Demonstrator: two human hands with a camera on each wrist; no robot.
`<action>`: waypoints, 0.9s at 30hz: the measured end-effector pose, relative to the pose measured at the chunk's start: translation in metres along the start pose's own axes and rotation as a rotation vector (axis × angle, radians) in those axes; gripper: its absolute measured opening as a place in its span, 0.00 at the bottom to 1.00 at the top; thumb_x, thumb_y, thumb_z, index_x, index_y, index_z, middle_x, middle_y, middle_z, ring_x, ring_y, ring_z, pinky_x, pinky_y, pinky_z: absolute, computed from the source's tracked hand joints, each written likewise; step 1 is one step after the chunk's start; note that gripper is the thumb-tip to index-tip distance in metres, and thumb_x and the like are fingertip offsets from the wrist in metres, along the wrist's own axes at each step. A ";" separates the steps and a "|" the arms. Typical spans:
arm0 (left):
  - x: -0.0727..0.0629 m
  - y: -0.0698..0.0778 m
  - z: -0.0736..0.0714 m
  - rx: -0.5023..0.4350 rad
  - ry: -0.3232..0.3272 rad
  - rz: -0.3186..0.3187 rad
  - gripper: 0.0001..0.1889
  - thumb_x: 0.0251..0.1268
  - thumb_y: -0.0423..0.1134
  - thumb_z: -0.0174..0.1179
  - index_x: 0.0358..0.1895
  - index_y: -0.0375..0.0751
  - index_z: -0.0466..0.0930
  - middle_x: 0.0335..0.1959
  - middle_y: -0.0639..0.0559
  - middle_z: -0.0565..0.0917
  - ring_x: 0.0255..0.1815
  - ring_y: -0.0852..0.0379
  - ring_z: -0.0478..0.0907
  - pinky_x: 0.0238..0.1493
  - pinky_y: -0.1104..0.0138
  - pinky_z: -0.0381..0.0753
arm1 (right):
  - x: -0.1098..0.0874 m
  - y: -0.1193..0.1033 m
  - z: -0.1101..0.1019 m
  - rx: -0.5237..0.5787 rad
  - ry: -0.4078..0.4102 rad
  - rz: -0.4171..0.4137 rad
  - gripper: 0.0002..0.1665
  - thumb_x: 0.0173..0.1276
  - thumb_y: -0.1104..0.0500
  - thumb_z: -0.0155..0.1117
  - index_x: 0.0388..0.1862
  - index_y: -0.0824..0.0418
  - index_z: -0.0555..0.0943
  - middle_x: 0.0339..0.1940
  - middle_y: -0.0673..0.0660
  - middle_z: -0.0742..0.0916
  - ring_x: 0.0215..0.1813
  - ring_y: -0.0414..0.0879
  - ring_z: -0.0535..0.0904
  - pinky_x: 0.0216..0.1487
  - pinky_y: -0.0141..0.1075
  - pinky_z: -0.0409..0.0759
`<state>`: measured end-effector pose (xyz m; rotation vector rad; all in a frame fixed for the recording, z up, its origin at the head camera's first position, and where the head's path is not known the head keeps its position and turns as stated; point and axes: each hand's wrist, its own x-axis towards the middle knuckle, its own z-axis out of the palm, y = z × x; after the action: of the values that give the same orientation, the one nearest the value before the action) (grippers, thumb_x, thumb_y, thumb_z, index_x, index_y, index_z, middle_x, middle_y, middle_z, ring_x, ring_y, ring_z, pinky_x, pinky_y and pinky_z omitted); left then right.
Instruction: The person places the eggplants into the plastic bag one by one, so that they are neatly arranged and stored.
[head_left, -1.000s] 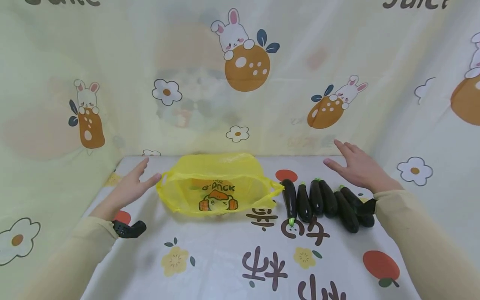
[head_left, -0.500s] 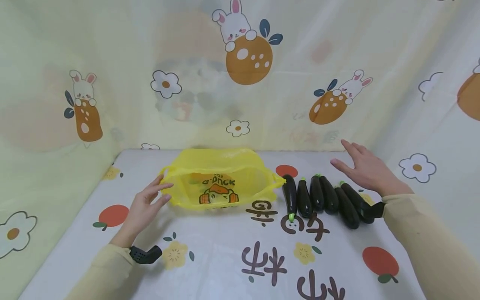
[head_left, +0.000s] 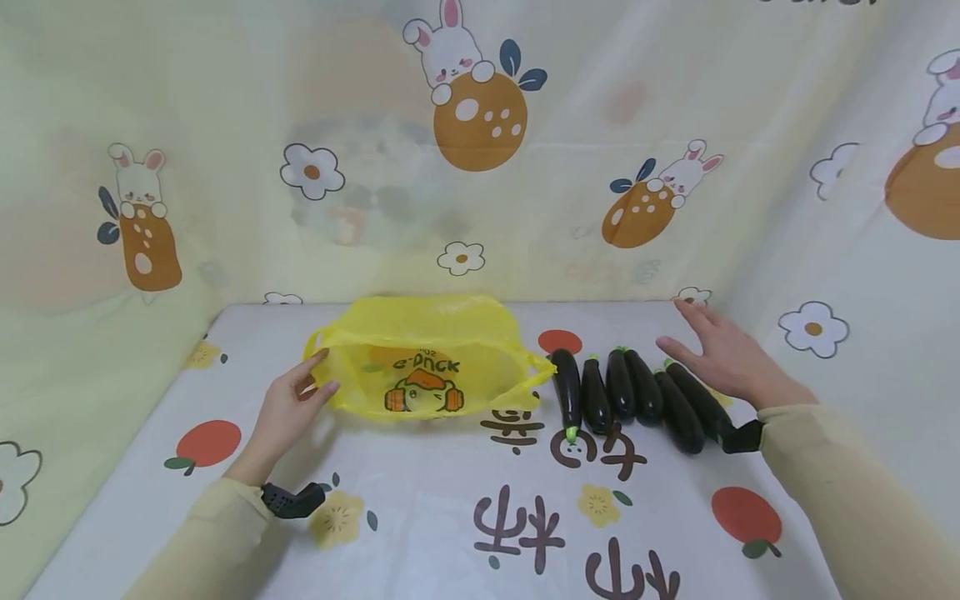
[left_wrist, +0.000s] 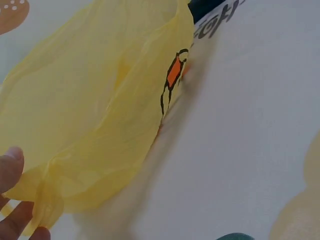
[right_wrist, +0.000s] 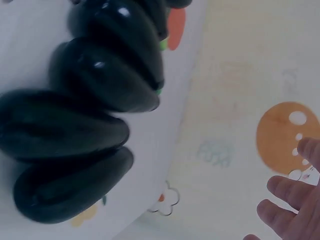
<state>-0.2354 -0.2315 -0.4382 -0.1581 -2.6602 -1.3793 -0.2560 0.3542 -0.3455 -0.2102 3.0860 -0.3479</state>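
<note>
A yellow plastic carrier bag [head_left: 431,321] with a cartoon duck print lies with its mouth toward me, left of centre. At its left handle is my left hand [head_left: 283,412]; in the left wrist view the thumb [left_wrist: 11,167] and curled fingers [left_wrist: 20,220] are on either side of the handle plastic. To the bag's right, several dark glossy eggplants [head_left: 596,400] with green stem ends lie side by side. My right hand [head_left: 731,358] hovers over the far end of the rightmost ones, fingers spread and holding nothing.
A white printed cloth [head_left: 420,517] covers the table. Patterned cream curtains [head_left: 525,233] rise right behind its back edge and on both sides. The bag's right handle [head_left: 542,367] reaches the leftmost eggplant.
My left hand has moved rightward to the bag's left handle, and its fingers have closed in there. The right hand stays spread over the eggplants. The head view has shifted slightly.
</note>
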 end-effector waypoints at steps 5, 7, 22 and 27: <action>-0.007 0.002 -0.004 0.021 -0.001 -0.035 0.34 0.72 0.37 0.64 0.77 0.33 0.63 0.77 0.31 0.67 0.69 0.31 0.74 0.67 0.49 0.78 | -0.003 0.013 0.007 0.039 -0.020 0.024 0.57 0.77 0.29 0.47 0.84 0.66 0.43 0.80 0.79 0.55 0.78 0.78 0.51 0.75 0.75 0.53; -0.010 0.003 -0.006 0.032 0.003 -0.045 0.35 0.72 0.38 0.64 0.77 0.35 0.63 0.76 0.31 0.67 0.68 0.32 0.76 0.66 0.49 0.78 | -0.004 0.020 0.010 0.065 -0.037 0.040 0.57 0.77 0.29 0.45 0.84 0.68 0.44 0.80 0.80 0.55 0.78 0.78 0.51 0.74 0.75 0.53; -0.013 0.012 -0.006 0.000 -0.017 -0.087 0.37 0.71 0.37 0.65 0.79 0.37 0.60 0.77 0.31 0.65 0.68 0.31 0.75 0.67 0.48 0.78 | -0.021 0.069 0.081 0.231 -0.084 0.127 0.43 0.83 0.42 0.47 0.82 0.67 0.53 0.73 0.84 0.65 0.71 0.81 0.63 0.66 0.73 0.69; -0.011 0.015 -0.002 -0.017 -0.025 -0.077 0.37 0.71 0.36 0.65 0.79 0.37 0.59 0.77 0.32 0.66 0.68 0.31 0.76 0.66 0.48 0.79 | -0.024 0.073 0.092 0.215 -0.086 0.146 0.40 0.84 0.45 0.46 0.82 0.68 0.53 0.74 0.84 0.64 0.71 0.80 0.63 0.69 0.74 0.65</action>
<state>-0.2220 -0.2249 -0.4267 -0.0760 -2.7022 -1.4324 -0.2375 0.4080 -0.4511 0.0062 2.9276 -0.6394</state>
